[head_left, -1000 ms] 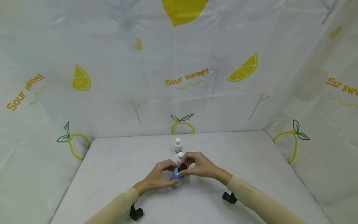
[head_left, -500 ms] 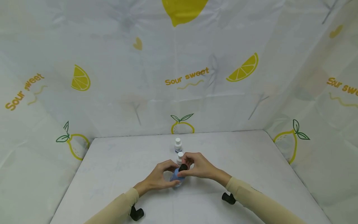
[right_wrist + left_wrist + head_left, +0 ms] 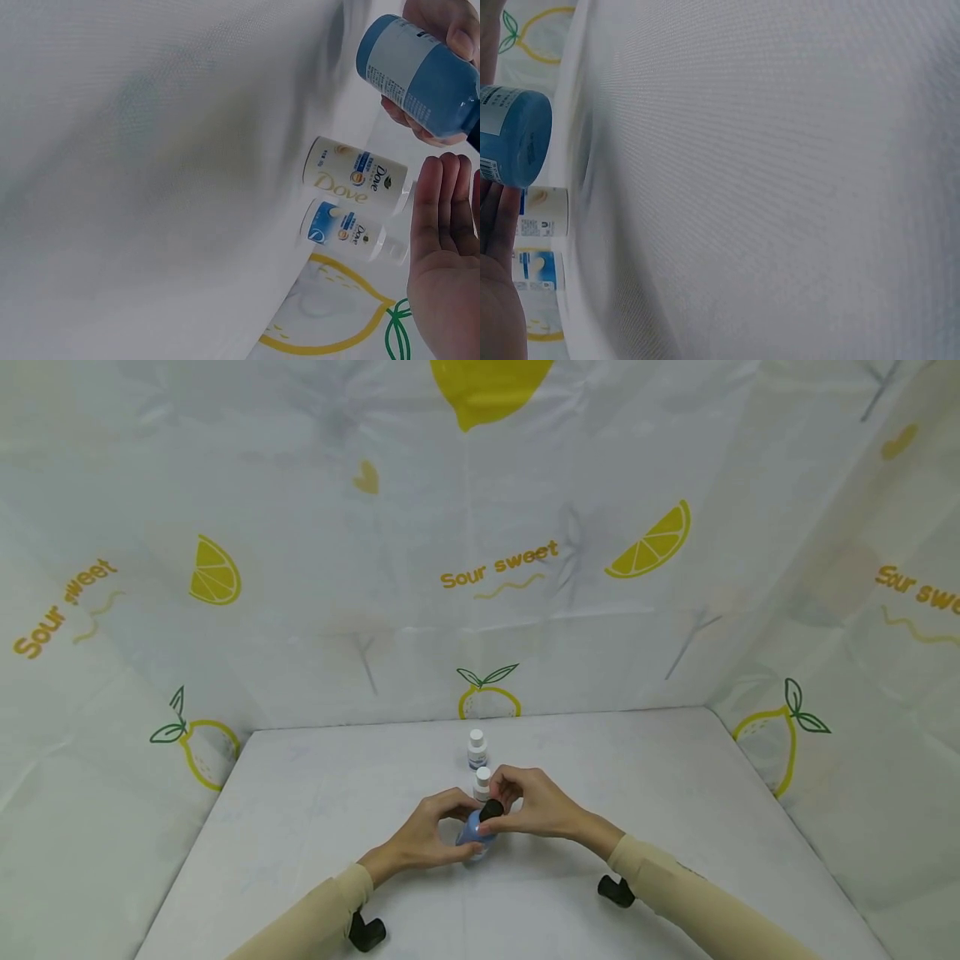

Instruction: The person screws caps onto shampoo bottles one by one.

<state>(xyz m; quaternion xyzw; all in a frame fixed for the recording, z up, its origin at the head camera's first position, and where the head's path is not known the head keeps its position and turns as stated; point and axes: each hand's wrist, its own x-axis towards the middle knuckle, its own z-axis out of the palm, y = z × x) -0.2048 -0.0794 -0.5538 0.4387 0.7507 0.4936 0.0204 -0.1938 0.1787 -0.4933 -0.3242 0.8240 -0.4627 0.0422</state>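
A blue bottle (image 3: 470, 829) with a black cap (image 3: 491, 809) is held at the middle of the table, tilted with its cap to the upper right. My left hand (image 3: 429, 831) grips its body between thumb and fingers. The thumb of my right hand (image 3: 542, 806) is at the cap, pinching it with fingers partly hidden from the head view. In the right wrist view, the blue bottle (image 3: 420, 79) shows a pale label, and several right fingers (image 3: 444, 202) extend beside the cap. The left wrist view catches the base of the blue bottle (image 3: 531, 139) above the cloth.
Two white Dove bottles stand just beyond the hands: a nearer white bottle (image 3: 482, 787) and a farther white-and-blue bottle (image 3: 477, 752). White cloth (image 3: 337, 777) covers the table. Behind rises a lemon-print backdrop (image 3: 300, 610). Black devices (image 3: 367, 933) sit at both wrists.
The blue bottle and its cap have shifted very slightly to the right. Both hands keep nearly the same hold, and the white bottles stay put.
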